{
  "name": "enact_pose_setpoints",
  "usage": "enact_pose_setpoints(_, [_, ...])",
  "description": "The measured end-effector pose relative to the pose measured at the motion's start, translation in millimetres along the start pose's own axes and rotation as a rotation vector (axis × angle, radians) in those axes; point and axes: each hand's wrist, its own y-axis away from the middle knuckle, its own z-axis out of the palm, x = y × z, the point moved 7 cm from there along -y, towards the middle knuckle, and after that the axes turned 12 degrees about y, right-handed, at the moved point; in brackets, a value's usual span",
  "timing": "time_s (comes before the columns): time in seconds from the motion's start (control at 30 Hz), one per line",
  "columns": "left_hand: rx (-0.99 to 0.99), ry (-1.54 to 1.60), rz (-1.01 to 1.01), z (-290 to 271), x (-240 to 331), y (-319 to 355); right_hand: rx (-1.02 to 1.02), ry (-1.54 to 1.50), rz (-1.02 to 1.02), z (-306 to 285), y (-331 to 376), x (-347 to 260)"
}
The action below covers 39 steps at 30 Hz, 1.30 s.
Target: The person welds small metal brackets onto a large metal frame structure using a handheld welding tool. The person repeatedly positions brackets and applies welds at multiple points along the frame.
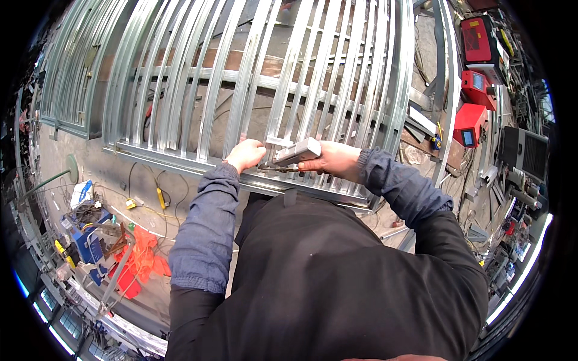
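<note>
A metal grating of pale, shiny bars (208, 114) lies in front of me, its long near rail (168, 157) running just ahead of my body. My right hand (337, 161) is closed around a short grey box-shaped piece (298, 151), which points left and slightly down over the rail. Beneath that piece runs a thin dark metal part (280, 169); whether it belongs to the same piece I cannot tell. My left hand (245, 155) rests at the rail just left of it, fingers drawn together. What those fingers hold, if anything, is hidden.
A second barred panel (78, 78) stands at the left. Red machines (471, 123) and a dark grey cabinet (525, 150) are on the right, near a tape measure (437, 139). Orange cloth (143, 253), a blue box (87, 245) and cables (165, 186) lie on the left floor.
</note>
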Motion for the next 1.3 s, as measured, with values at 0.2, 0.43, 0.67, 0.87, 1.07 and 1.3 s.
enact_pose_setpoints(0.2, [-0.004, -0.024, -0.01, 0.9, 1.0, 0.2, -0.075, 0.047, 0.032, 3.6, -9.4, -4.5])
enact_pose_setpoints(0.43, [0.089, -0.033, 0.015, -1.4, 2.9, 2.1, -0.068, 0.107, 0.024, -0.6, -7.6, -14.6])
enact_pose_setpoints(0.67, [0.055, -0.052, -0.08, -0.9, 11.4, 3.3, -0.074, -0.007, 0.062, 3.6, -10.0, -5.6])
enact_pose_setpoints(0.87, [0.067, -0.054, -0.081, 0.5, 9.1, 4.6, -0.065, 0.026, 0.03, 2.3, -9.3, -8.7])
enact_pose_setpoints(1.07, [0.422, 0.071, 0.089, -27.3, 5.4, 50.1, -0.054, 0.066, -0.004, 5.6, -12.5, 1.8])
enact_pose_setpoints(1.3, [0.837, 0.194, 0.164, -51.2, -50.0, 152.8, -0.065, 0.119, -0.009, 3.7, -7.4, -3.1])
